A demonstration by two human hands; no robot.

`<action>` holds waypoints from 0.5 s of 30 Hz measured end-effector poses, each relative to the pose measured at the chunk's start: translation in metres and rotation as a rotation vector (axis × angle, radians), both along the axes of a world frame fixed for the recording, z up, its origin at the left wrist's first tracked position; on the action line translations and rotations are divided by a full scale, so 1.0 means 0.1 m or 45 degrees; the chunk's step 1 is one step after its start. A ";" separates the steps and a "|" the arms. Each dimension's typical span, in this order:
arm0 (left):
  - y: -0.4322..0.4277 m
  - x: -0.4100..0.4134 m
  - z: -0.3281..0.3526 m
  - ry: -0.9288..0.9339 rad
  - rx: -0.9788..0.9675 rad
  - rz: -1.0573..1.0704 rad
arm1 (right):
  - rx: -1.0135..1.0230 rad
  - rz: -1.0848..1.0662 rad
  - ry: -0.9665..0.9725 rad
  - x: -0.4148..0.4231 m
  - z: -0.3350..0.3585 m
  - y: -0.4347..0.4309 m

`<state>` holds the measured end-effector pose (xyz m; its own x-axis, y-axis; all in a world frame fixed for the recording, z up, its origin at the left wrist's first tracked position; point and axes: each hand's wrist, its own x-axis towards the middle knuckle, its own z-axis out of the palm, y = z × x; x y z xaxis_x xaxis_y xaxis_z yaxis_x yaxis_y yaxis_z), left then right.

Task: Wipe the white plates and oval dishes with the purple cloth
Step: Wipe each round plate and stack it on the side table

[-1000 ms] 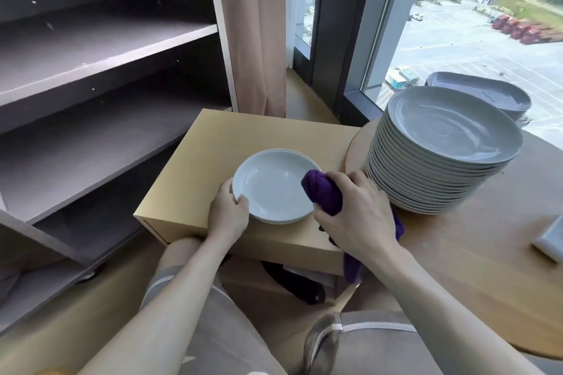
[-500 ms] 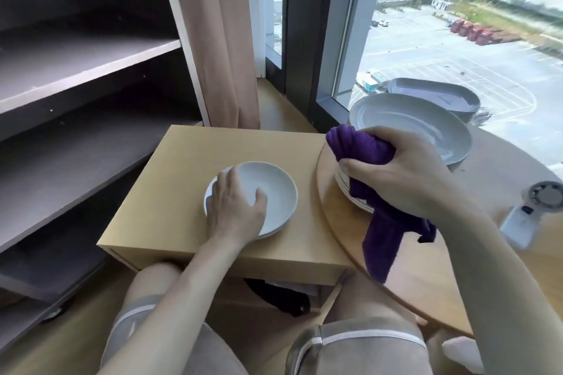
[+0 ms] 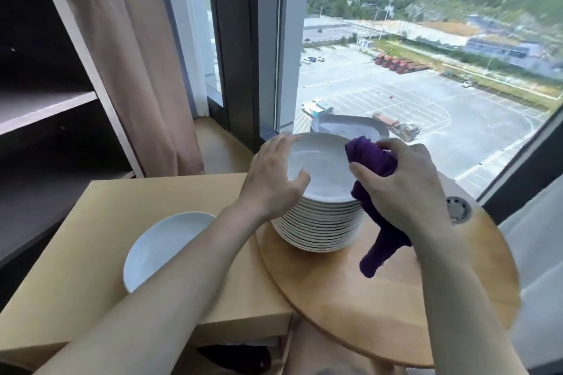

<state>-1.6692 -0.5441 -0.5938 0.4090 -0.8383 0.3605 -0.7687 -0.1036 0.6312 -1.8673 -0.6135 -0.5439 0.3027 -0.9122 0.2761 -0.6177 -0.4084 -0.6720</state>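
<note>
Glazed white top plate (image 3: 323, 170) on the stack (image 3: 320, 222), round desk (image 3: 396, 298): stiff, slick, breakable, probably light. Left hand (image 3: 274, 173) grips its left rim, thumb inside, likely the best hold. Right hand (image 3: 399, 183) clutches the soft purple cloth (image 3: 371, 158) at the right rim.

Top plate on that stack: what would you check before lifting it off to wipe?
1. Left hand grips the top plate by its rim: ok.
2. Right hand holds the purple cloth bunched: ok.
3. Cloth's hanging tail clear of the stack: cannot tell.
4. Stack sits evenly on the round table: ok.
5. Bare space on the wooden box beside the lone plate: ok.
</note>
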 end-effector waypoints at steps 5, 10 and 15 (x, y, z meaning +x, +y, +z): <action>-0.14 0.17 -0.25 0.069 0.165 -0.027 | 0.063 -0.026 0.090 0.04 -0.20 -0.10; -0.17 0.14 -0.37 0.229 0.055 -0.001 | 0.067 0.005 0.198 0.10 -0.29 -0.22; -0.19 0.15 -0.41 0.308 0.007 -0.012 | -0.037 0.048 0.603 0.25 -0.20 -0.43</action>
